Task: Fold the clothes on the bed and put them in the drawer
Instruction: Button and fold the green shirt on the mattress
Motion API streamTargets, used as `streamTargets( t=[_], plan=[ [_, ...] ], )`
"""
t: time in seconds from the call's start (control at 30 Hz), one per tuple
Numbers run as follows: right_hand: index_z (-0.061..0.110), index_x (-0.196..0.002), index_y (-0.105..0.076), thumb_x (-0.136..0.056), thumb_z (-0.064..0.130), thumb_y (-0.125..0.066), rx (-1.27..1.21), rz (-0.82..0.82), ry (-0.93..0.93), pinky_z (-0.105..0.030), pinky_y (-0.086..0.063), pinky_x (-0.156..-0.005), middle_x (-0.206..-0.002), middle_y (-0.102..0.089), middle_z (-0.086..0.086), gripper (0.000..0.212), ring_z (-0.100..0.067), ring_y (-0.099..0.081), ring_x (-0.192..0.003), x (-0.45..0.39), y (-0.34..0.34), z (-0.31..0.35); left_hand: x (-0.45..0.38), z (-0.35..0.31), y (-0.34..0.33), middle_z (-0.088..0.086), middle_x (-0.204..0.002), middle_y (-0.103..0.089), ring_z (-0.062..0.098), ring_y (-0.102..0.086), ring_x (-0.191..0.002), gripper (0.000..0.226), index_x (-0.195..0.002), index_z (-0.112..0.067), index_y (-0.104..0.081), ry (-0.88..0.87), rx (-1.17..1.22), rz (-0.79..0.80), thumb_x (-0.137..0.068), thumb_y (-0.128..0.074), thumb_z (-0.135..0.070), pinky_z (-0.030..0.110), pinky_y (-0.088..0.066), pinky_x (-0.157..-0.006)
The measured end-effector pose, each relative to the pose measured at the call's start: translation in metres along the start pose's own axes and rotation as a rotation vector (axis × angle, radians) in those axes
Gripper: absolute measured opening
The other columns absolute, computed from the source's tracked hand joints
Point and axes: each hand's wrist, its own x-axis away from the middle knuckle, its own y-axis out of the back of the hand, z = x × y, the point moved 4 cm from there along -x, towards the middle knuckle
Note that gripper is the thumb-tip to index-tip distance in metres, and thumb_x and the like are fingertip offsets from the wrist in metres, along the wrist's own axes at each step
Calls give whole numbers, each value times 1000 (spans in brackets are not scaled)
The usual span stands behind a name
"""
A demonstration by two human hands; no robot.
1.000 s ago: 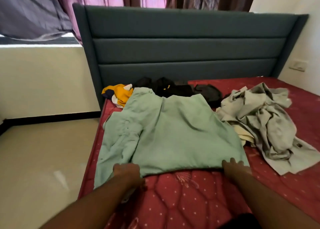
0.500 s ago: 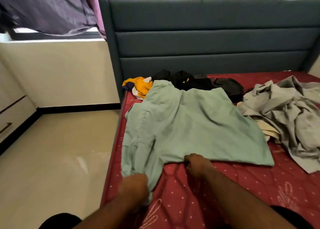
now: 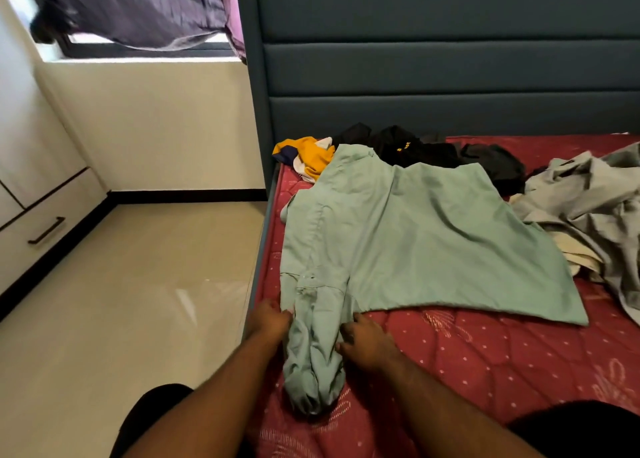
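no readable text anywhere here. the one candidate is a small yellow mark on the black garment (image 3: 405,147) bunched up by the headboard (image 3: 450,66), and it's too small and blurred to make out as letters. the mattress (image 3: 485,364) shows just white dots and printed patterns, no words or numbers.

Both bare forearms come in from the bottom edge and run forward, close to each other. The left hand (image 3: 272,320) is at the near left, knuckles up, its fingers curled onto the edge of the green sleeve (image 3: 313,346). The right hand (image 3: 363,341) is just on the other side of this sleeve, fingers bent and touching the cloth; it seems to pinch it, but the fingertips are partly hidden.
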Motion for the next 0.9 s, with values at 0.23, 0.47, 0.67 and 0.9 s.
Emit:
streamTargets(
  t=[0.23, 0.47, 0.67, 0.9],
  plan=[
    [6, -100, -68, -80, -2, -62, -516, -92, -92, -24, -48, -66, -81, -66, -3, 23, -16, -63, -72, 10, 5, 6, -24, 15, -8, 14, -63, -61, 24, -57, -58, 23, -61, -5, -60, 93, 330, 44, -82, -70, -4, 34, -48, -58],
    [22, -63, -62, -85, -2, -60, -303, 406, 57, -15, -43, -44, -44, -58, 13, 33, 2, -52, -41, 37, 5, 12, -3, 33, 10, 21, -128, -48, 43, -51, -113, 41, -126, -7, -46, 262, -123, -188, -87, -56, -13, 49, -46, -90],
    [13, -55, -60, -78, 2, -64, -450, -153, -278, -19, -37, -42, -48, -55, -4, 26, -7, -48, -36, 54, 74, -102, 29, -62, -58, 7, -125, -56, 33, -54, -112, 40, -124, -18, -58, -786, -481, -19, -84, -55, -19, 41, -45, -90],
    [8, -115, -55, -95, 6, -54, -1431, -705, -761, -35, -48, -55, -90, -56, -11, 20, -25, -54, -65, 74, 95, -242, 41, -116, -162, 1, -154, -31, 22, -32, -139, 60, -147, -28, -32, -932, -876, 387, -90, -52, -25, 42, -34, -108]
  ],
)
